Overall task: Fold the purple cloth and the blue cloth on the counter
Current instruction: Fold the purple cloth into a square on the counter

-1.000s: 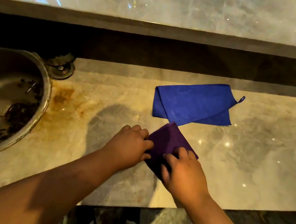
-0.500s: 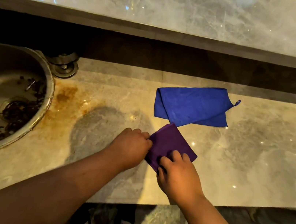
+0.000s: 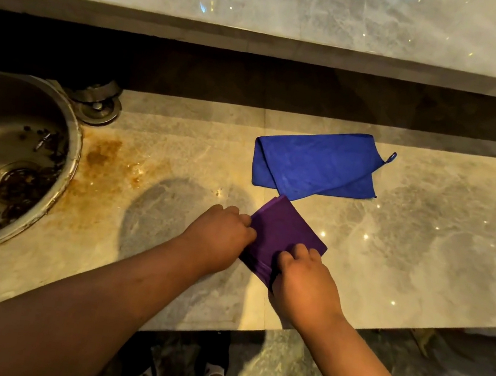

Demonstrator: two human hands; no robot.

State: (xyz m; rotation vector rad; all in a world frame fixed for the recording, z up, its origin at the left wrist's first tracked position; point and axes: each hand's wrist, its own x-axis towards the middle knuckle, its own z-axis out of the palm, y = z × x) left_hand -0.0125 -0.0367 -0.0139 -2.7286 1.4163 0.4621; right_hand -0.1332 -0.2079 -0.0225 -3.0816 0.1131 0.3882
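A small purple cloth point(image 3: 285, 230), folded into a compact square set like a diamond, lies on the marble counter point(image 3: 423, 252) near the front edge. My left hand point(image 3: 216, 238) grips its left corner with curled fingers. My right hand point(image 3: 303, 280) pinches its near right edge, covering the lower corner. Just behind, a blue cloth point(image 3: 311, 163) lies loosely folded over, with a small hanging loop at its right corner. The purple cloth's far tip nearly touches the blue one.
A round metal sink point(image 3: 9, 158) holding dark debris sits at the left, with a metal fitting point(image 3: 98, 102) behind its rim. Rust-coloured stains mark the counter beside it. A dark recess under a marble ledge runs along the back. The floor and my shoes show below the counter edge.
Both hands have stayed on the purple cloth; my right hand has slid a little towards its near edge, and the cloth looks slightly tighter. The blue cloth has not moved.
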